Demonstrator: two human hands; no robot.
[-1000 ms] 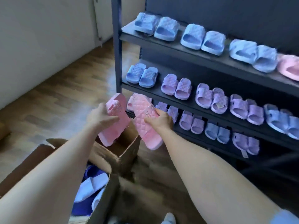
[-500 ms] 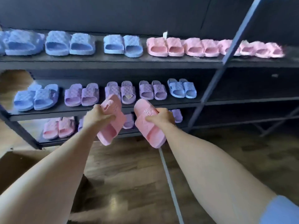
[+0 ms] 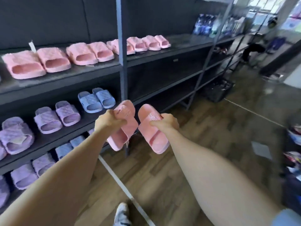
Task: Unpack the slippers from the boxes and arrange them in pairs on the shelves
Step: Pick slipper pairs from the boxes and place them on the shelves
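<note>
Single head-worn wide-angle view, facing forward and down along both outstretched forearms. Left hand (image 3: 108, 122) gripping left pink slipper (image 3: 128, 128), right hand (image 3: 165, 123) gripping right pink slipper (image 3: 153, 137), close to lens, mid-frame. Dark shelf rack (image 3: 187, 44) near at left edge, receding toward upper right. Wood floor (image 3: 203, 128) fills lower right; shoe toe (image 3: 122, 212) at bottom edge. Frame edges bowed, blurred.

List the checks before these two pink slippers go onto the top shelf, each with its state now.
1. The left hand grips one pink slipper: ok.
2. The right hand grips the other slipper: ok.
3. Both the same colour: ok; a left-right pair: cannot tell.
4. Bare space on the top shelf right of the pink row: ok.
5. Slippers level for setting down: not ok, both hang slanted.
</note>
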